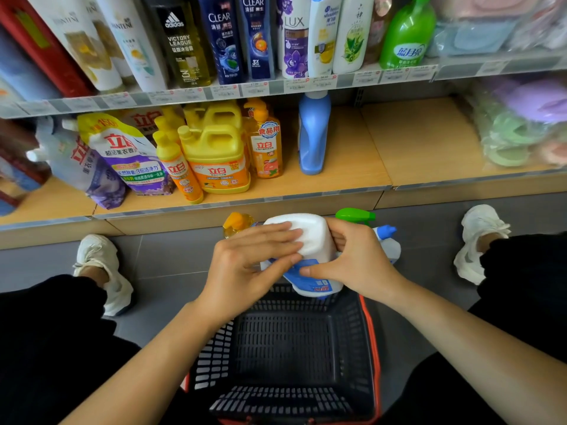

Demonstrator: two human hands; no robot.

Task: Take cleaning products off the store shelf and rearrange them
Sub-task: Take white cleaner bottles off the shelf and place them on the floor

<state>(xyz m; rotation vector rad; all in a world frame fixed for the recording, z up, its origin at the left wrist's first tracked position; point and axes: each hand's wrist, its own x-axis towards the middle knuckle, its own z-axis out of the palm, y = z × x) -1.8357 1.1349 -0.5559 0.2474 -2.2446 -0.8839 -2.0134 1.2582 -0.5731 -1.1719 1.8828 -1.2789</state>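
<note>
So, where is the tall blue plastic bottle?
Head view: the blue plastic bottle stands on the wooden lower shelf, right of the orange pump bottle.

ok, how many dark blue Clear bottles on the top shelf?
2 Clear bottles, side by side: one right of the Adidas bottle, the other left of the Lux bottle. More may be hidden behind.

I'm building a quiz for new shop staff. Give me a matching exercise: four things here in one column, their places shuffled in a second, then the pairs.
1. white bottle
2. blue bottle
3. green pump bottle
4. black basket

A. upper shelf
B. on the floor
C. held by left hand and right hand
D. lower shelf, upright

Pairs: 1-C, 2-D, 3-A, 4-B.
</note>
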